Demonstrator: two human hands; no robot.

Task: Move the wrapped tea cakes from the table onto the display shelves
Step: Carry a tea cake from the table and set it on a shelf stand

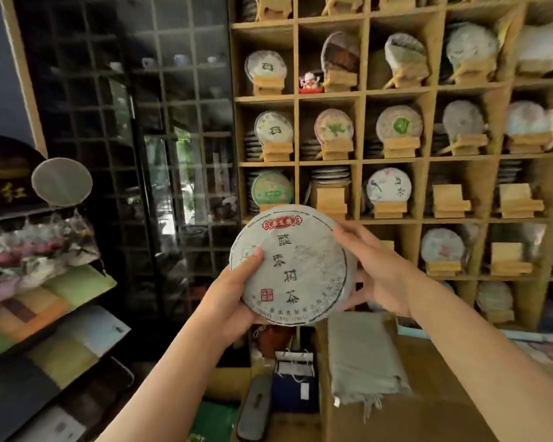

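Both hands are on one wrapped tea cake [292, 266], holding it up in the air in front of the shelves. The left hand [233, 291] grips it from the lower left edge, thumb laid across the front of the paper wrapper and the rest of the fingers tucked behind. The right hand [380, 272] cups the right edge, thumb near the top rim and fingers wrapped round the back. So the hands sit apart, one on each side, both clamped on the same disc. The cake faces the camera, tilted a little, with a red label at the top and dark characters running down the middle.

Right behind it is the wooden display shelf [361, 161], a grid of cubbies. Most cubbies have a wrapped cake propped on a little wooden stand, some with stacks lying flat behind. A few stands are bare, like the empty stand [331, 199] just above the held cake and more off to the right. A small red figurine [310, 82] sits in an upper cubby.

Below the hands there's a folded grey cloth [361, 355] lying on a brown tabletop [428, 409], and a blue paper bag [296, 381] beside it, lower down. Off to the left is a dark glass cabinet [147, 138].
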